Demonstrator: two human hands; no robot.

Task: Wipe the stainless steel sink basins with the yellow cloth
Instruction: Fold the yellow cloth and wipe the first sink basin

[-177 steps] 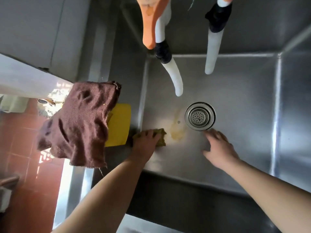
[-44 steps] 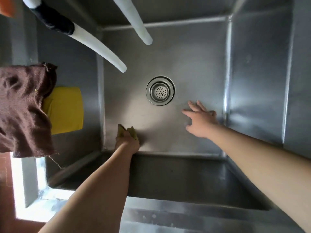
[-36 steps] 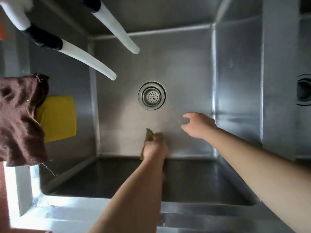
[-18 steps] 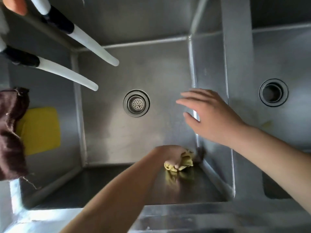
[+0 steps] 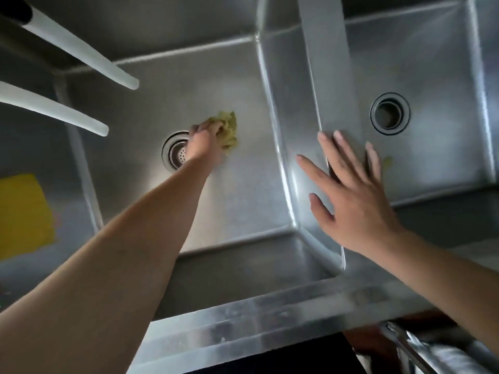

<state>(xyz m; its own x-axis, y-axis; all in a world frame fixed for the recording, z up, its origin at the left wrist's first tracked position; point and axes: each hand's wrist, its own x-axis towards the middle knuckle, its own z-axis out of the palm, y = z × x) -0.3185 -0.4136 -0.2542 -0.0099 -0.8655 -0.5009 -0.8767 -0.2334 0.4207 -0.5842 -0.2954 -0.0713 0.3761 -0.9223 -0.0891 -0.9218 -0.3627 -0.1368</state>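
Fingers of my left hand (image 5: 201, 140) bunch the cloth (image 5: 226, 129) at frame centre, just right of the drain (image 5: 175, 153) on the left basin (image 5: 237, 201) floor; soft, limp, best gripped wadded. My right hand (image 5: 351, 195) hangs spread, holding nothing

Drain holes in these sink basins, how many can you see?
2: the strainer drain in the left basin, partly behind the left hand; the open drain in the right basin, beyond the right hand.
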